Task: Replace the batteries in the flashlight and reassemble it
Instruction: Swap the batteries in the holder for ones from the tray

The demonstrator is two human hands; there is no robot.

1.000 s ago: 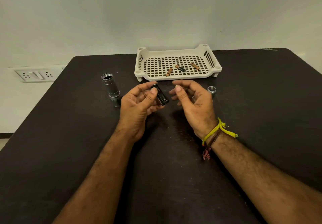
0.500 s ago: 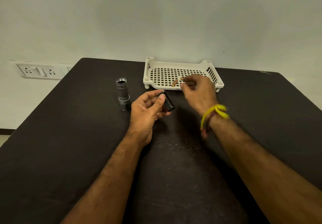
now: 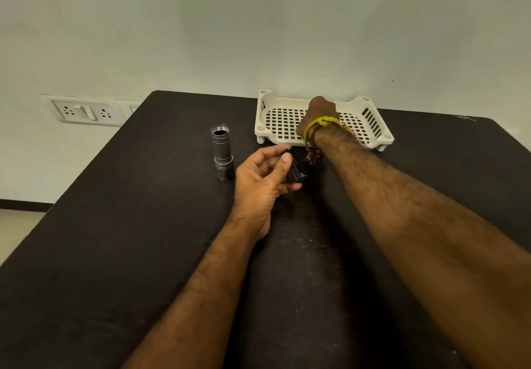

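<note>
— Where's the flashlight?

— In pieces. My left hand (image 3: 263, 179) grips the black battery holder (image 3: 296, 171) between thumb and fingers, just above the table. The flashlight body (image 3: 221, 151) stands upright on its head at about ten o'clock from that hand, open end up, near but apart from it.

— And your right hand?

— My right hand (image 3: 319, 113) is down inside the white tray (image 3: 373, 121) at one o'clock. Only its back shows; I cannot tell whether the fingers grip anything. There's a yellow thread (image 3: 321, 123) tied at that wrist.

— What's around you?

— A dark table (image 3: 115, 239) with pale specks, its far edge touching a plain pale wall (image 3: 258, 23). A white socket plate (image 3: 86, 111) sits on that wall at ten o'clock.

— What changed?

— Half a second ago my right fingers were only at the tray's near edge, by the loose batteries; now the hand is deeper in and covers them. The left hand's grip on the holder is unchanged.
</note>
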